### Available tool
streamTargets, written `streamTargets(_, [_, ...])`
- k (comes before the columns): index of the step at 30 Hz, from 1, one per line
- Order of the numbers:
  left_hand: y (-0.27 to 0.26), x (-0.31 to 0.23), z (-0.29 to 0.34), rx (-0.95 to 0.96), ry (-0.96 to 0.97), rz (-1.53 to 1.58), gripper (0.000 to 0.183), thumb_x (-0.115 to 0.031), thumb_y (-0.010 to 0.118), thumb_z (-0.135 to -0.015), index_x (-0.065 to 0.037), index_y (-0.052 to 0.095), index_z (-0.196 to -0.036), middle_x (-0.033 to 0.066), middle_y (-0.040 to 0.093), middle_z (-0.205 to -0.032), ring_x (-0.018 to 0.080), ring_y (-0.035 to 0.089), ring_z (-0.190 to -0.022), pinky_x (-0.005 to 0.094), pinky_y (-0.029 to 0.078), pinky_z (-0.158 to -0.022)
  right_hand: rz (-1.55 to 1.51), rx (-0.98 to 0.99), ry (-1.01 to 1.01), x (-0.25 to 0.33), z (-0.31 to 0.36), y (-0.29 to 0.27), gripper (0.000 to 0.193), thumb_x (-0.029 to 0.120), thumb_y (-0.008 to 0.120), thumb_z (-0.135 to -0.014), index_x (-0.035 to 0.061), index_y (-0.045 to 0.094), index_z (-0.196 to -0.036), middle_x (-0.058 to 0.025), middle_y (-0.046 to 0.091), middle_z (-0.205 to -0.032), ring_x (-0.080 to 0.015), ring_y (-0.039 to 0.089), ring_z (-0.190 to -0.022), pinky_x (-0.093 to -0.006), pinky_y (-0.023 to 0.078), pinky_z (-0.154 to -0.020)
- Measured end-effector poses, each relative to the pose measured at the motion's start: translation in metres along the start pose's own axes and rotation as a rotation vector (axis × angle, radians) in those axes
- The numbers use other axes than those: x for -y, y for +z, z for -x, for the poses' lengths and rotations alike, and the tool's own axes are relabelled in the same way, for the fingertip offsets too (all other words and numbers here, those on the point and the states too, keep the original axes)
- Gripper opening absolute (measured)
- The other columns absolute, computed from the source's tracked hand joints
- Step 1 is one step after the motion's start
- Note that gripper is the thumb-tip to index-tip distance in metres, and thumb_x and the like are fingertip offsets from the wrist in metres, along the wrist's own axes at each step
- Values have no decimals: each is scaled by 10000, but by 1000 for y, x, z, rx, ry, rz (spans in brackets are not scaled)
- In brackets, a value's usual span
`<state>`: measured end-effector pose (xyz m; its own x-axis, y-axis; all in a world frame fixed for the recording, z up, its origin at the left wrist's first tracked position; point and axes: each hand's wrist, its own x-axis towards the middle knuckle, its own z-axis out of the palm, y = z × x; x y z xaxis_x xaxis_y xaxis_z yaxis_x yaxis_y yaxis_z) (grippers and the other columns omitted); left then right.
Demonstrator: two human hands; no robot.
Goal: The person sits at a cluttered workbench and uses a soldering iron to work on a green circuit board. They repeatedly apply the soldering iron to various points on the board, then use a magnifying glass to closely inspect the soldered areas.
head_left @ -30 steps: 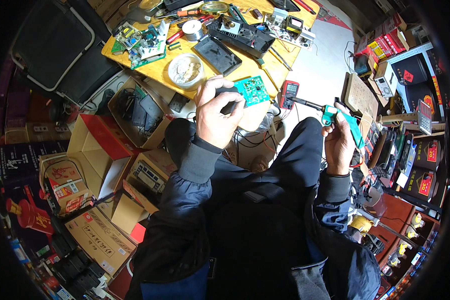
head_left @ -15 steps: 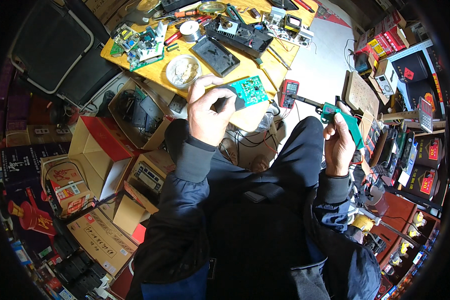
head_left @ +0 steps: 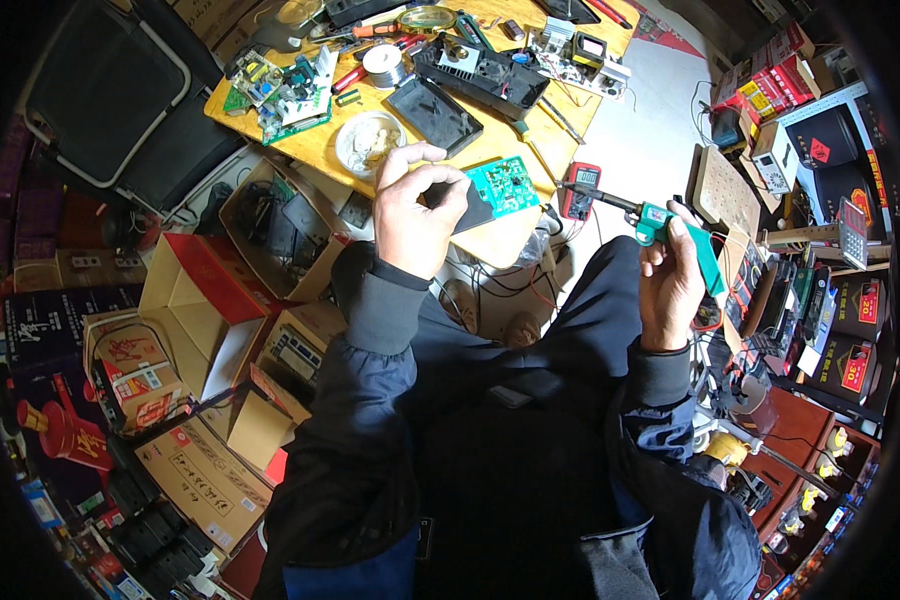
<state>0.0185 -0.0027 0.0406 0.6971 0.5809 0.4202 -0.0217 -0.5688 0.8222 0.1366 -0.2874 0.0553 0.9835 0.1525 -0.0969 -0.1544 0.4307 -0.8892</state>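
Observation:
My left hand (head_left: 417, 212) is closed around the dark edge of a green circuit board (head_left: 510, 187), fingers curled at the near corner of the wooden workbench. The board's populated face is turned up. In my right hand (head_left: 672, 282) is a green-handled soldering gun (head_left: 654, 222), its dark barrel pointing left toward the board. The barrel's front end is near the board's right side, with a gap between them. Beyond my left hand stands a round white tub (head_left: 368, 143) of pale, lumpy material. A red multimeter (head_left: 580, 190) lies behind the barrel.
On the workbench (head_left: 315, 155) are a solder spool (head_left: 383, 66), an open black casing (head_left: 435, 115), a heatsink assembly (head_left: 485, 80) and loose circuit boards (head_left: 288, 92). Open cardboard boxes (head_left: 210, 300) crowd my left; boxes and tools crowd my right. Cables (head_left: 490, 285) hang beneath the bench edge.
The view has shifted slightly. The soldering gun has moved a little left toward the circuit board. Both hands keep their holds.

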Motion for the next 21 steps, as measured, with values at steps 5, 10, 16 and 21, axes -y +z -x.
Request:
streamTargets(5, [5,-1,-9,13,2,22,109,-15,809,-787,-9,763,-885,105,688,-1050,264,687,-986,363,548,-895,43,-7,-26,-1,-2,9,341,129,624,-1061,-65,636,-1341,-13,576,-779,-92,511,-629,-252,408,-552])
streamTargets(10, [11,6,-25,150,-4,50,107,-27,794,-809,8,769,-907,96,706,-1005,236,696,-968,334,539,-901,31,104,-48,-8,-7,17,346,160,636,-1059,-46,634,-1338,-11,596,-853,-77,490,-654,-242,372,-570])
streamTargets(16, [17,22,-50,348,-93,60,77,-55,769,-820,5,776,-868,96,711,-968,235,700,-942,324,538,-873,72,135,0,-16,-5,40,313,150,622,-1067,-34,641,-1320,14,554,-811,-73,478,-656,-238,345,-575])
streamTargets(21, [22,28,-58,371,-49,69,61,-74,778,-799,-24,771,-833,102,704,-961,276,694,-942,358,538,-876,172,145,-7,-14,1,54,294,139,648,-1054,-14,643,-1305,-21,637,-837,-84,512,-619,-234,382,-569])
